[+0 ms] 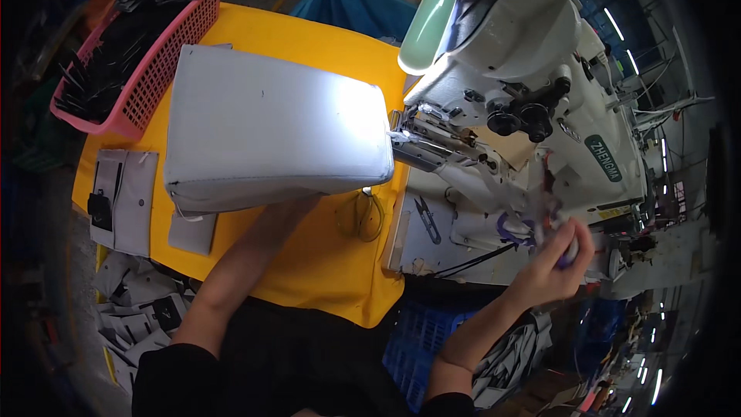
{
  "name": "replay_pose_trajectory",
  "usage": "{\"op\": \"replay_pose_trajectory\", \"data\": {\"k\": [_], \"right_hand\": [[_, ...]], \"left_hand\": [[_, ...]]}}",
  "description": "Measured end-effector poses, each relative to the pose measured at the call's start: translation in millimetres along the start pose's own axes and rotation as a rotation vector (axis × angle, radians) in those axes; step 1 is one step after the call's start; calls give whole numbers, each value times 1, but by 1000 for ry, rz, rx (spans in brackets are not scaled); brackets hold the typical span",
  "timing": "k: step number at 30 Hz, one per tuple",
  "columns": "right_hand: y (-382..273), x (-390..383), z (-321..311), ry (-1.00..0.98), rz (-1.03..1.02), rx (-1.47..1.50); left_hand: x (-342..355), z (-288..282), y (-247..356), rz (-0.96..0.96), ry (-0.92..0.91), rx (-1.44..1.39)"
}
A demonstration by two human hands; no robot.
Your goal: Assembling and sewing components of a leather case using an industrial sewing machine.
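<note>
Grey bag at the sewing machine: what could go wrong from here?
The left hand is hidden under the grey bag, so its hold can't be checked; the bag could shift off the needle area. The right hand is blurred near purple thread and might snag it. Thread snips lie loose on the machine bed.

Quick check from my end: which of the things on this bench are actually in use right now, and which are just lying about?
In use:
- grey fabric box, left hand hidden beneath it
- sewing machine
- purple piece at the right hand

Lying about:
- pink basket
- thread snips
- scissors
- flat grey panels
</note>
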State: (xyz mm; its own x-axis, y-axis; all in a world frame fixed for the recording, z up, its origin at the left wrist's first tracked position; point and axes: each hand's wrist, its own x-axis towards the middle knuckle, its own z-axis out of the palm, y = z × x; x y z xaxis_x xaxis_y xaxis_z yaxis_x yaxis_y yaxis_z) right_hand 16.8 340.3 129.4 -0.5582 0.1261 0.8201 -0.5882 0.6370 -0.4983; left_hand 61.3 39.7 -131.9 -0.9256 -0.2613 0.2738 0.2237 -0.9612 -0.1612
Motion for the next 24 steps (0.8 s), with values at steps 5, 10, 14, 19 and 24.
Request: {"op": "replay_pose_trajectory", "data": {"k": [5, 10, 14, 19, 24], "right_hand": [[-31, -59, 15, -218, -351, 316], [-40, -69, 40, -329, -384, 412], [-37, -70, 51, -326, -395, 421], [-41, -73, 56, -372, -384, 412], [-46, -73, 51, -472, -340, 425]], "left_hand": [[-4, -3, 9, 82, 31, 92], [-14, 20, 3, 131, -3, 166], [-10, 41, -11, 172, -39, 377], [-10, 7, -1, 178, -73, 325], [-17, -4, 7, 205, -2, 382]]}}
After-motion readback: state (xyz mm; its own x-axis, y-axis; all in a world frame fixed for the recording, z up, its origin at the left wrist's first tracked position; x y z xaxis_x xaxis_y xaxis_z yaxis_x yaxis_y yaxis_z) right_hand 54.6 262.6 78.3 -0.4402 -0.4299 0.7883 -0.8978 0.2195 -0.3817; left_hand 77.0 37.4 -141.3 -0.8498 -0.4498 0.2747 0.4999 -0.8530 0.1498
